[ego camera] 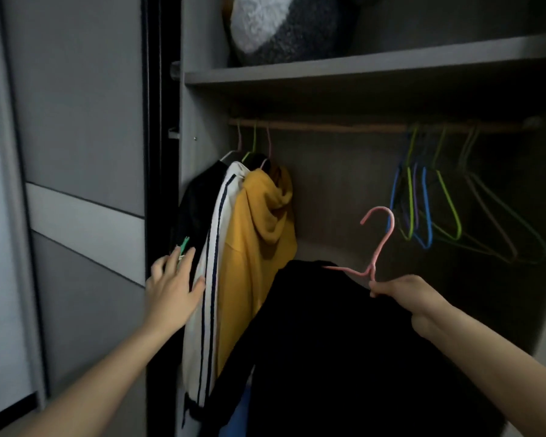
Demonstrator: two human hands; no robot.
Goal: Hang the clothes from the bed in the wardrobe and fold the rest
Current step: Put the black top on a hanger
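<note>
Open grey wardrobe, seen from the head view. The right hand (401, 290) pinches the neck of a pink wire hanger (379, 241), fingers curled round it just under the hook. A black garment (328, 342) hangs from that hanger and drapes down in front of the wardrobe opening. Hook is up in the air, below the wooden hanging rod (328, 125) and not touching it.

The left hand (171, 288) is flat, fingers straight and spread, holding nothing. Its fingertips press against the edge of a white jacket with dark stripes (215, 247). A small green clip (183, 242) sits right at the fingertips; can't tell what it is attached to.

Three garments hang at the left end of the rod, packed together: a black top (199, 197) against the side wall, the white striped jacket in the middle, and a mustard-yellow hoodie (259, 222) on the right. The middle of the rod is bare. A bunch of empty wire hangers in blue, green and purple (438, 209) hangs at the right end.

Above the rod is a grey shelf (360, 66) with a fluffy grey-and-white soft item (275, 23) on it. A grey sliding door panel (76, 152) stands at left.
</note>
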